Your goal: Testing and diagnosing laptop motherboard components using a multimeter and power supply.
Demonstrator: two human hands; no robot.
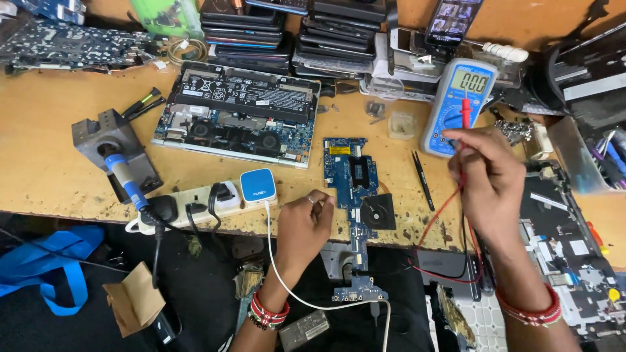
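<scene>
Circuit board point(353, 176), blue, lies flat near the bench point(39, 169) front edge, its narrow lower strip hanging past the edge. Left hand point(303, 225) rests at the board's left side, fingers curled together, tips touching the board edge; can't tell if it pinches anything. Right hand point(488, 173) is clamped on a red probe point(465, 112), w/ red and black leads running down from it. Probe tip sits over the blue multimeter point(456, 104), which lies just above the hand. Black tweezers point(422, 179) lie btwn board and right hand. Left of the board: white power strip point(195, 202) w/ plugs. Further back, an opened laptop point(238, 114); soldering iron point(124, 176) in its stand at far left.
</scene>
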